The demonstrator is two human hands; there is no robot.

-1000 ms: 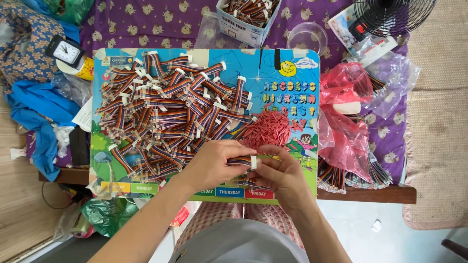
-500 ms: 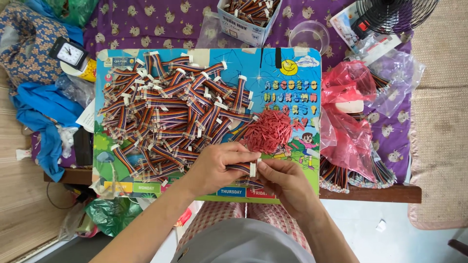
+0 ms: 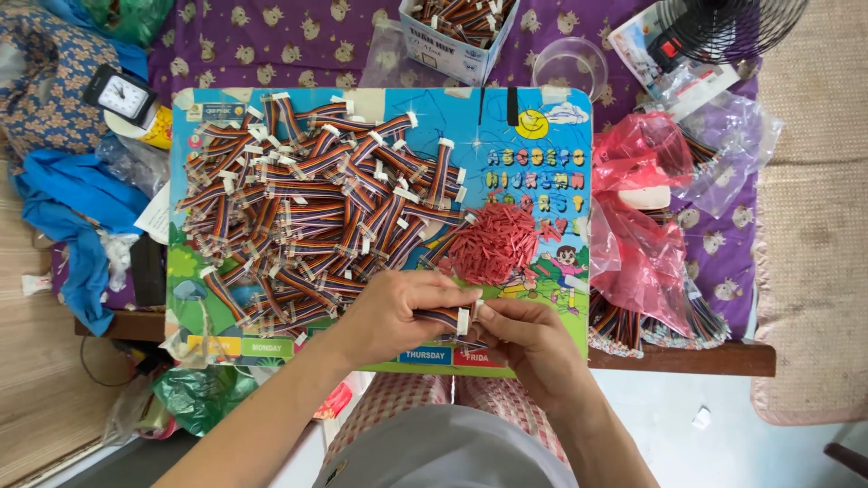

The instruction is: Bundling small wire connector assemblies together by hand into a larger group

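My left hand (image 3: 391,314) grips a short bundle of rainbow ribbon cables (image 3: 445,318) with white connectors at the end. My right hand (image 3: 527,335) meets it from the right, fingertips pinched at the white connector end. Both hands hover over the near edge of a colourful children's board (image 3: 542,136). A large heap of the same ribbon cables (image 3: 307,212) covers the board's left and middle. A pile of small red bands (image 3: 493,242) lies just beyond my hands.
A cardboard box of cables (image 3: 457,32) and a clear round container (image 3: 570,63) stand at the back. Red and clear plastic bags (image 3: 637,230) with more cables lie right. A small clock (image 3: 122,95), blue cloth (image 3: 77,203) and a fan (image 3: 728,27) surround the board.
My hands have stayed near the board's front edge, working the same cable bundle; they shifted slightly and the right fingers closed in on the connector end.
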